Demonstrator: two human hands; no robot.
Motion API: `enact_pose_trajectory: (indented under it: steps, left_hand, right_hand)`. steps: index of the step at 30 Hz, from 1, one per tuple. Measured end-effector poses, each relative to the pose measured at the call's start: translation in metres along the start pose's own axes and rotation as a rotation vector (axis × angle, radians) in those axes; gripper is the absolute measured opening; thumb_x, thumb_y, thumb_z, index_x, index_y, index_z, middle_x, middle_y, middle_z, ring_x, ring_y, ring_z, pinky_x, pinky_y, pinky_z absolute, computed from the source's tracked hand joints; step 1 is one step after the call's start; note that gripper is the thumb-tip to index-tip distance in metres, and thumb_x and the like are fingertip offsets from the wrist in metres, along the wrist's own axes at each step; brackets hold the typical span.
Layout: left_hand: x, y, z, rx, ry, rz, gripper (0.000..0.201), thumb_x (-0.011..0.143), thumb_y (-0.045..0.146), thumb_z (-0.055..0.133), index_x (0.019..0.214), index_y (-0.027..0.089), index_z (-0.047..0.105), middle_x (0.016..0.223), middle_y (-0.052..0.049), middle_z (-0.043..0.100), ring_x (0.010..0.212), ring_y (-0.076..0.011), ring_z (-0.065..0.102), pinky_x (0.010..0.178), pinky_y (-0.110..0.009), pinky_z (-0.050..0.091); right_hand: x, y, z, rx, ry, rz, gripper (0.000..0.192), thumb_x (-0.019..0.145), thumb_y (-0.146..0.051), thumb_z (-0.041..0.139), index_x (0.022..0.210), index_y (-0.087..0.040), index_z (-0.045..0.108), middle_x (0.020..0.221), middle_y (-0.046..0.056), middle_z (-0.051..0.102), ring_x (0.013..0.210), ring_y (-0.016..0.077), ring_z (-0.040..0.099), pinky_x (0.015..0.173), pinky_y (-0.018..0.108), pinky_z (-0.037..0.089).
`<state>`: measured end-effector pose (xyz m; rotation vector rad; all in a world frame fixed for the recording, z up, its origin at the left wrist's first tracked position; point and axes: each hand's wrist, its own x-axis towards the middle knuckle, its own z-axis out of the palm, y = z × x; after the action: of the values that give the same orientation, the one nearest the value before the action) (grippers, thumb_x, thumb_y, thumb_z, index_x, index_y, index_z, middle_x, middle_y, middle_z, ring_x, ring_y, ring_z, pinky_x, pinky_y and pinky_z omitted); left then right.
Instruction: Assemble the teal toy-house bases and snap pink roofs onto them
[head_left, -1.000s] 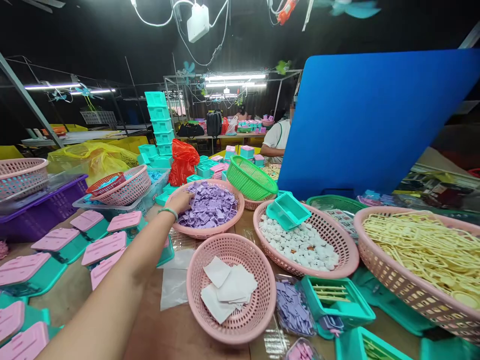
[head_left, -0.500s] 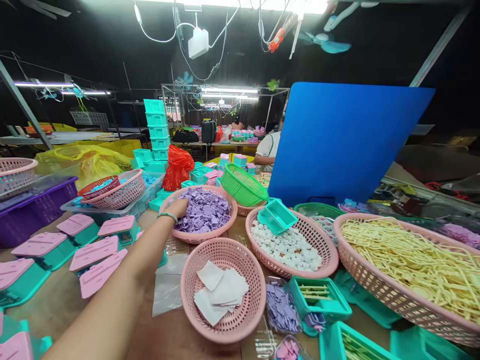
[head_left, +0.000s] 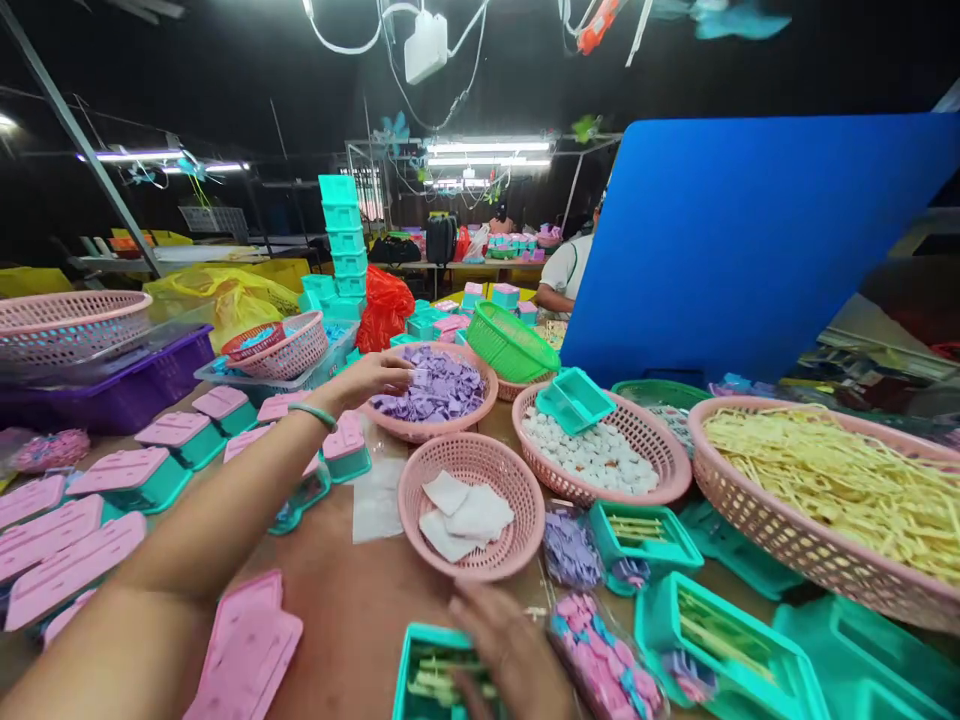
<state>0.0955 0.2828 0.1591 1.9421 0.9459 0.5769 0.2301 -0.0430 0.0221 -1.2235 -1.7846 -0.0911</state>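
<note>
My left hand point(head_left: 379, 376), with a green bangle at the wrist, is above the near left side of a basket point(head_left: 386, 424) of purple plastic pieces point(head_left: 450, 388). Its fingers are closed, and a small pale purple piece point(head_left: 421, 378) shows at their tips. Low in the middle, my right hand point(head_left: 517, 650) is smeared by motion. It reaches over the rim of a turquoise box point(head_left: 409, 665) with yellow sticks inside; whether it grips the box is unclear. Between the hands stands a pink basket point(head_left: 471, 455) holding white paper-like sheets point(head_left: 469, 515).
Pink-lidded turquoise boxes point(head_left: 124, 470) fill the left, with loose pink lids point(head_left: 251, 640) nearer me. On the right are a basket of white pieces point(head_left: 592, 450), a large basket of yellow parts point(head_left: 832, 470) and open turquoise boxes point(head_left: 720, 640). Beyond a blue panel point(head_left: 735, 240) sits a person point(head_left: 562, 272).
My left hand has lifted out of the purple pieces. My right hand and the turquoise box with sticks have come into view at the bottom. The view has tilted downward.
</note>
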Motion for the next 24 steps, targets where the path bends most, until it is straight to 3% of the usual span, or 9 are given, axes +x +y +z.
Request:
enact_pose_trajectory:
  steps: [3,5,7,10,12,14,17,20,24]
  left_hand:
    - [-0.09,0.027,0.056,-0.039,-0.174,0.08,0.019,0.073,0.02,0.078,0.092,0.016,0.078,0.083,-0.005,0.075,0.074,-0.0167,0.068,0.074,-0.031,0.055]
    - [-0.154,0.035,0.095,0.024,-0.255,0.317,0.021,0.077,0.017,0.072,0.097,0.019,0.077,0.081,-0.003,0.074,0.071,-0.0159,0.066,0.07,-0.029,0.053]
    - [-0.209,0.029,0.122,0.022,-0.149,0.388,0.026,0.081,0.013,0.065,0.104,0.02,0.075,0.086,-0.004,0.074,0.073,-0.0157,0.066,0.068,-0.028,0.053]
    - [-0.258,-0.008,0.138,-0.117,-0.019,0.203,0.037,0.09,0.026,0.065,0.127,0.025,0.065,0.109,-0.008,0.075,0.095,-0.021,0.07,0.084,-0.033,0.057]
    - [-0.271,-0.042,0.137,-0.145,0.057,0.12,0.048,0.092,0.035,0.066,0.139,0.029,0.058,0.138,-0.011,0.064,0.127,-0.0278,0.061,0.109,-0.045,0.048]
    - [-0.276,-0.074,0.137,-0.22,-0.073,0.053,0.073,0.085,0.041,0.074,0.151,0.032,0.045,0.161,-0.011,0.044,0.15,-0.0331,0.037,0.123,-0.053,0.03]
    - [-0.277,-0.102,0.145,-0.462,-0.277,-0.032,0.09,0.08,0.045,0.08,0.157,0.031,0.036,0.163,-0.013,0.041,0.151,-0.0345,0.037,0.124,-0.056,0.028]
    - [-0.276,-0.103,0.158,-0.584,-0.215,-0.134,0.085,0.071,0.04,0.089,0.145,0.027,0.05,0.145,-0.014,0.06,0.134,-0.0353,0.056,0.114,-0.056,0.043]
    - [-0.276,-0.088,0.175,-0.784,-0.074,-0.175,0.068,0.061,0.044,0.094,0.117,0.021,0.063,0.126,-0.013,0.07,0.122,-0.0327,0.064,0.104,-0.047,0.052]
  right_hand:
    - [0.022,-0.008,-0.023,-0.09,0.101,0.075,0.068,0.097,-0.019,0.061,0.159,-0.021,0.034,0.147,0.017,0.057,0.136,0.0325,0.057,0.106,0.05,0.057]
    - [0.026,-0.014,-0.031,-0.063,0.052,0.079,0.062,0.098,-0.021,0.06,0.157,-0.021,0.038,0.142,0.017,0.061,0.131,0.0305,0.061,0.103,0.047,0.058]
    - [0.016,-0.018,-0.033,0.019,-0.002,0.046,0.051,0.1,-0.019,0.057,0.15,-0.023,0.049,0.127,0.013,0.071,0.118,0.0258,0.069,0.096,0.039,0.063]
    - [-0.022,-0.014,-0.027,0.098,0.061,0.164,0.037,0.097,-0.022,0.063,0.134,-0.024,0.065,0.116,0.009,0.076,0.105,0.0233,0.075,0.088,0.033,0.065]
    - [-0.053,-0.005,-0.018,0.181,0.153,0.397,0.03,0.093,-0.031,0.069,0.122,-0.023,0.072,0.109,0.009,0.078,0.094,0.0229,0.078,0.08,0.029,0.066]
    - [-0.079,0.004,-0.008,0.353,0.198,0.657,0.035,0.089,-0.042,0.073,0.116,-0.02,0.074,0.106,0.011,0.079,0.088,0.023,0.079,0.075,0.027,0.067]
    - [-0.101,0.008,0.005,0.617,0.227,0.926,0.052,0.083,-0.056,0.075,0.118,-0.017,0.074,0.113,0.014,0.078,0.102,0.0274,0.077,0.086,0.034,0.065]
    - [-0.101,0.003,0.011,0.746,0.269,1.035,0.064,0.076,-0.06,0.079,0.123,-0.017,0.072,0.121,0.014,0.076,0.112,0.03,0.073,0.093,0.04,0.063]
    - [-0.087,0.003,0.008,0.737,0.233,0.935,0.064,0.074,-0.056,0.083,0.125,-0.019,0.07,0.12,0.013,0.076,0.107,0.0268,0.074,0.095,0.043,0.062]
